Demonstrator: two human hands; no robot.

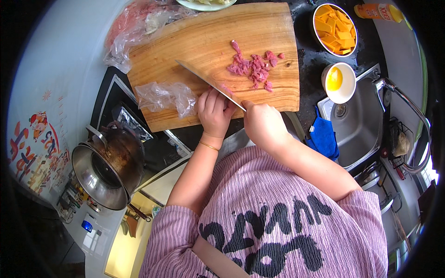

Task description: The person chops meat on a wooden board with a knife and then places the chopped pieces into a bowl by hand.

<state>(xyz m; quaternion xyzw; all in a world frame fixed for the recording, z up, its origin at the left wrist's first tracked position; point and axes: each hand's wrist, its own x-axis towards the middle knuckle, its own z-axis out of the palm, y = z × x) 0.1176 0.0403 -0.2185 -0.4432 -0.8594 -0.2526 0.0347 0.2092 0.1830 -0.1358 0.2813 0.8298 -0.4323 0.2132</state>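
My right hand (264, 125) grips the handle of a broad kitchen knife (205, 81), whose blade slants up and left over a wooden cutting board (194, 38). Against the near side of the blade, my left hand (215, 113) rests with its fingers curled on the board's front part. What lies under those fingers is mostly hidden; a little pink meat (226, 89) shows just beyond the blade. Cut pieces of raw meat (259, 67) lie scattered on the right half of the board. A crumpled clear plastic bag (167, 99) lies left of my left hand.
A bowl of sliced orange pieces (335, 31), a white bowl with egg yolk (342, 83) and a bottle (377, 13) stand at right. Nearer are a steel sink (361, 121) and blue cloth (322, 135). Bagged meat (130, 26) lies back left; a metal pot (121, 156) stands left.
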